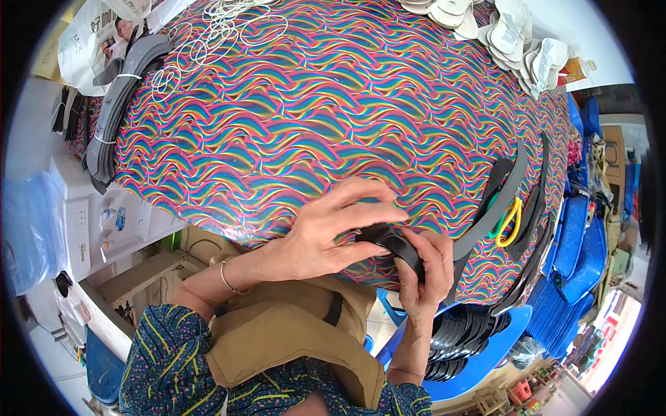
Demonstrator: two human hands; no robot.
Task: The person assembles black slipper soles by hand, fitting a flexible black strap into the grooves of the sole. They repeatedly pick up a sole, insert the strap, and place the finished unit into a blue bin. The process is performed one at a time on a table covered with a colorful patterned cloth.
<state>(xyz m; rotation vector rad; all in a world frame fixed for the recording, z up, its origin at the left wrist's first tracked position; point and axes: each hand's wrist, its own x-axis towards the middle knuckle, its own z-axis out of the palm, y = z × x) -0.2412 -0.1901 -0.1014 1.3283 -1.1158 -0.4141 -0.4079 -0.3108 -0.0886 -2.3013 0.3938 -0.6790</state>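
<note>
Above the near edge of the table, both my hands are on a curved, glossy black strip [397,244]. My left hand [326,229] has its thumb against the strip's left part, with the forefinger and middle finger arching over it. On the other side, my right hand [429,267] grips the strip's right end between thumb and fingers. The strip looks bent or folded, and its underside is hidden by my fingers. Right of my hands lie a long grey strip [496,208] and a dark strip [533,218], with a yellow loop-shaped handle [512,223] between them.
The table [312,104] has a colourful wavy cover. A tied bundle of grey strips [114,118] lies at left, near white cord [222,28]. Pale flat pieces [510,35] are piled far right. Stacked black strips [454,340] sit on a blue seat [510,333] below right.
</note>
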